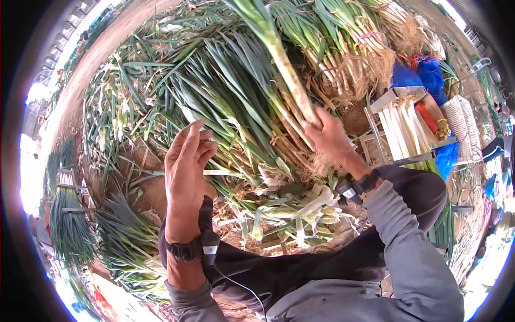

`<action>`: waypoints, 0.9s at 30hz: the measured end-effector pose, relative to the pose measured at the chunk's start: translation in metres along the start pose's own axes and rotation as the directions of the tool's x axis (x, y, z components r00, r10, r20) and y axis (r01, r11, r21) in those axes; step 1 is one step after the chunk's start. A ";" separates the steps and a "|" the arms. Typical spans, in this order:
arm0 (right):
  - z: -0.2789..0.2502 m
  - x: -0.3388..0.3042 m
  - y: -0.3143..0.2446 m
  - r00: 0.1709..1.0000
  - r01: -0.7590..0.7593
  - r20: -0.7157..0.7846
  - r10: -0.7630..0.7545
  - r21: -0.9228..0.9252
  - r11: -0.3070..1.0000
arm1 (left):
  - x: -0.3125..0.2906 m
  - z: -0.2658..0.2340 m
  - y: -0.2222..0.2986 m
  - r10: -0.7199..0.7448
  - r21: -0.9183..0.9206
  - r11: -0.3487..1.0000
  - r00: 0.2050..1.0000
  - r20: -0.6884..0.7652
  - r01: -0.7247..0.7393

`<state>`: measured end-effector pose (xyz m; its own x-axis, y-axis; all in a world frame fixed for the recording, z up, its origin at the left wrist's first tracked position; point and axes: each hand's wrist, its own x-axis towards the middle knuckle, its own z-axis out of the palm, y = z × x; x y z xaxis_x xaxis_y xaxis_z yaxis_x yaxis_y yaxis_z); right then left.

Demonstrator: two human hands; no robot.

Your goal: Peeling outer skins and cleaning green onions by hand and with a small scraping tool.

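My right hand [328, 140] is closed round the lower, root end of a long green onion [284, 64]. Its pale, brownish stalk slants up and away to the left, and its green leaves run out past the top edge. My left hand [188, 155] is raised with nothing in it, thumb and fingers apart and slightly bent. Beyond and between the hands lies a heap of untrimmed green onions [236, 80], leaves pointing away and brown roots toward me. Peeled leaves and skins [300, 212] litter the ground by my legs.
At the right by my knee, a metal-framed rack [397, 123] holds stripped white stalks. Root-on bundles [348, 48] lie at the far right, near blue netting [424, 78]. More green onions [129, 236] lie at the left, beside a racked bundle [70, 214]. A cable [238, 284] crosses my lap.
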<state>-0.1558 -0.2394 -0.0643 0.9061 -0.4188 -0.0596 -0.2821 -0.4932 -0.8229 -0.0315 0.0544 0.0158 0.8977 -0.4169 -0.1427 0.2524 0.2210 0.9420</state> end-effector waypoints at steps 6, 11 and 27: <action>-0.017 0.068 0.116 0.982 -0.181 -0.072 0.174 -0.099 0.979 | -0.006 0.010 0.006 0.002 0.000 1.000 0.999 0.038 -0.002; 0.025 0.080 0.210 0.983 0.173 0.164 -0.087 -0.637 0.751 | -0.002 0.018 0.008 -0.044 0.053 0.998 0.999 0.005 0.044; 0.089 0.066 0.162 0.972 -0.117 0.178 0.156 -0.212 0.970 | 0.011 0.034 -0.019 -0.168 0.162 0.974 0.984 0.063 0.156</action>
<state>-0.1140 -0.2786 -0.2519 0.8926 -0.3480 -0.2866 -0.4462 -0.5916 -0.6715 -0.0386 0.0149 0.0063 0.8179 -0.5030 -0.2791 0.3270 0.0074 0.9450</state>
